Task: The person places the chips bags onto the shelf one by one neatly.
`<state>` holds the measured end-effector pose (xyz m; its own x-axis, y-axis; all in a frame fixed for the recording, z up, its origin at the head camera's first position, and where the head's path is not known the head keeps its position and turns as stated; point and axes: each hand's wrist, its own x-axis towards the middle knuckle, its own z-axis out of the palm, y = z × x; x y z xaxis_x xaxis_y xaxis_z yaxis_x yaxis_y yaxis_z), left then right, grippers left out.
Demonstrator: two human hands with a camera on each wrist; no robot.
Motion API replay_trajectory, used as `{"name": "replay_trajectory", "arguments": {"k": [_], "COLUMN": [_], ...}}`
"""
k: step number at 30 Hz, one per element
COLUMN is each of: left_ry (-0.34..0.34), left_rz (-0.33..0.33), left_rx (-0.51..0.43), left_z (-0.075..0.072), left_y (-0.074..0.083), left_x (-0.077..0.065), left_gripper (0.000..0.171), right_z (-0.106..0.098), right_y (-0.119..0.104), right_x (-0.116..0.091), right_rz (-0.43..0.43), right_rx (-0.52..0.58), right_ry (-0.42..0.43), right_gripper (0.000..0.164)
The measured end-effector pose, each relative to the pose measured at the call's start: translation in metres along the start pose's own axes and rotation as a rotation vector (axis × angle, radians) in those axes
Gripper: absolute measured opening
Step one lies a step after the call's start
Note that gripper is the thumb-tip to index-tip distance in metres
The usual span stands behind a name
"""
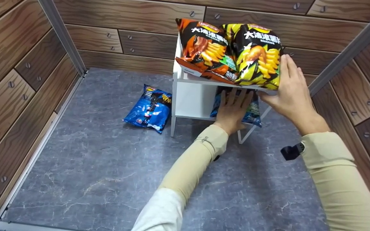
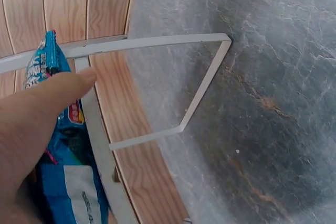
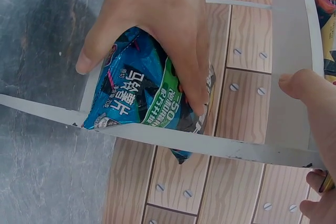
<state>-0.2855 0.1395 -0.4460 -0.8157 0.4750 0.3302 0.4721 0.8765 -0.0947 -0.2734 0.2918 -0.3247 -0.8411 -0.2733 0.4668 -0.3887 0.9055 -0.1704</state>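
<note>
My left hand (image 1: 231,110) reaches to the lower level of a small white shelf (image 1: 195,98). Its fingers lie spread and fairly straight over a blue chip bag (image 3: 152,90), partly covering it. In the left wrist view the thumb (image 2: 63,90) stretches across that bag. My right hand (image 1: 294,89) is at the shelf's right side, fingers extended along a yellow-and-black chip bag (image 1: 259,57) on the top level. In the right wrist view its thumb (image 3: 296,85) rests against the shelf's white panel. Beside the yellow bag leans an orange-and-black chip bag (image 1: 206,48).
Another blue chip bag (image 1: 149,109) lies on the grey marbled floor (image 1: 108,160), left of the shelf. Wood-patterned walls (image 1: 146,41) enclose the space, with metal posts (image 1: 64,35) at the corners. The shelf's thin white leg frame (image 2: 207,82) extends below the lower level.
</note>
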Motion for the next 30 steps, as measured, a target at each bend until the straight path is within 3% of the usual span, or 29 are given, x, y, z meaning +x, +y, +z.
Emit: {"name": "replay_trajectory", "arguments": {"k": [5, 9, 17, 30], "left_ry": [-0.005, -0.002, 0.031, 0.100], "left_rz": [0.051, 0.085, 0.139, 0.254], "left_rx": [-0.129, -0.170, -0.141, -0.122], "left_z": [-0.002, -0.005, -0.013, -0.031], "left_y": [-0.009, -0.014, -0.024, -0.052], "left_x": [-0.001, -0.001, -0.010, -0.044], "left_gripper": [0.112, 0.116, 0.120, 0.117], "right_z": [0.001, 0.001, 0.002, 0.002], "right_y": [-0.001, -0.001, 0.001, 0.000], "right_x": [0.002, 0.001, 0.000, 0.001], "right_rz": [-0.009, -0.016, -0.018, -0.008], "right_rx": [0.007, 0.010, 0.013, 0.005], "right_ry": [0.006, 0.014, 0.024, 0.012], "right_gripper": [0.107, 0.106, 0.105, 0.106]}}
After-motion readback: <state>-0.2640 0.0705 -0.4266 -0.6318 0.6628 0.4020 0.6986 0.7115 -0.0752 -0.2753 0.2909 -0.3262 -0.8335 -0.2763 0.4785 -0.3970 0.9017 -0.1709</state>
